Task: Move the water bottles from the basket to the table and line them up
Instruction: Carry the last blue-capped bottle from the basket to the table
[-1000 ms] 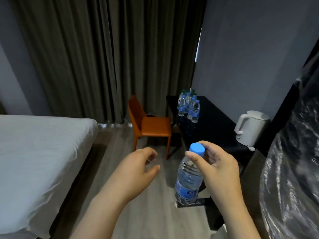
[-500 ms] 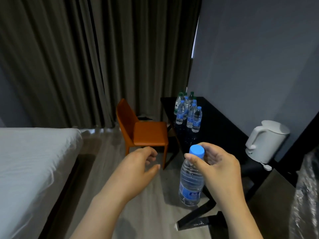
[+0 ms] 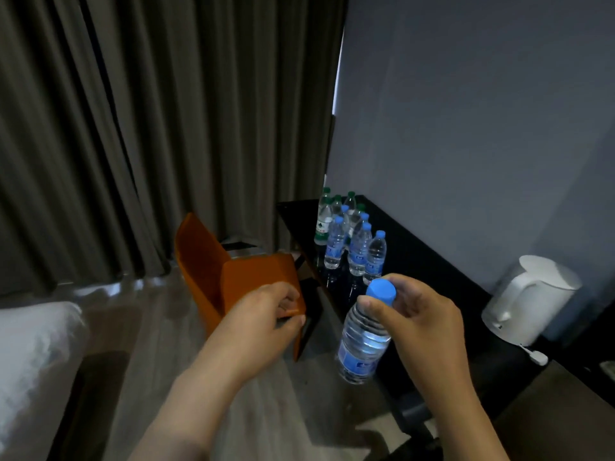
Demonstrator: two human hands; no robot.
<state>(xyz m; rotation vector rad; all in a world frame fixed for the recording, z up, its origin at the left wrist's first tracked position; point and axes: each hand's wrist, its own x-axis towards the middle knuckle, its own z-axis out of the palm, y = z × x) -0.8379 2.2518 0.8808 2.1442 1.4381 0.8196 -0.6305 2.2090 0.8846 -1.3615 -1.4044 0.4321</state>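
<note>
My right hand (image 3: 416, 314) grips a clear water bottle with a blue cap (image 3: 362, 341) by its neck, and the bottle hangs upright in the air in front of the black table (image 3: 432, 271). My left hand (image 3: 266, 314) floats to the left of it, fingers loosely curled, holding nothing. Several water bottles (image 3: 352, 237), some blue-capped and some green-capped, stand grouped at the far end of the table. No basket is in view.
A white electric kettle (image 3: 529, 297) sits on the table's near right part by the wall. An orange chair (image 3: 233, 271) stands left of the table. A white bed (image 3: 30, 357) lies at the left; dark curtains (image 3: 149, 128) hang behind.
The view has swung left and moved nearer the table; the bottles and kettle look larger. My right hand still carries the bottle, and my left hand keeps its pose.
</note>
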